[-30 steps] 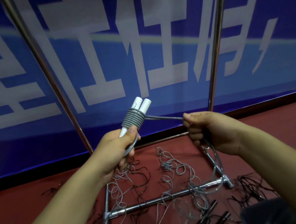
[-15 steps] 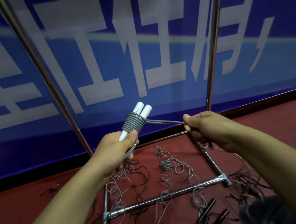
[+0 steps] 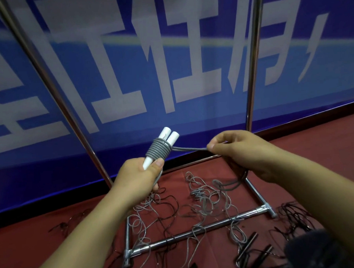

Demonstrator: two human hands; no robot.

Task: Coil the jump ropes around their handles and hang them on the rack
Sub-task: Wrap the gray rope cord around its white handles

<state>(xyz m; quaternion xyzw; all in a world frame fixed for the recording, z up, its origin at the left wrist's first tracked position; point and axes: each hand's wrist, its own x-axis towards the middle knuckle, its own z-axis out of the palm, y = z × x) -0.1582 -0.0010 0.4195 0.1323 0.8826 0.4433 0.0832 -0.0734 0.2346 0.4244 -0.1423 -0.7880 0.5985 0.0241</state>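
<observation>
Since a second ago, right hand shifted its pinch up the gray rope, at 3 o'clock of the coil. Left hand grips white handles. Risk: slack lets wraps slip off (floor tangle may snag).

white handles: paired, tilted up-right | grey rope: tight coils around them, tail running right | loose ropes: tangled on floor across rack base
</observation>
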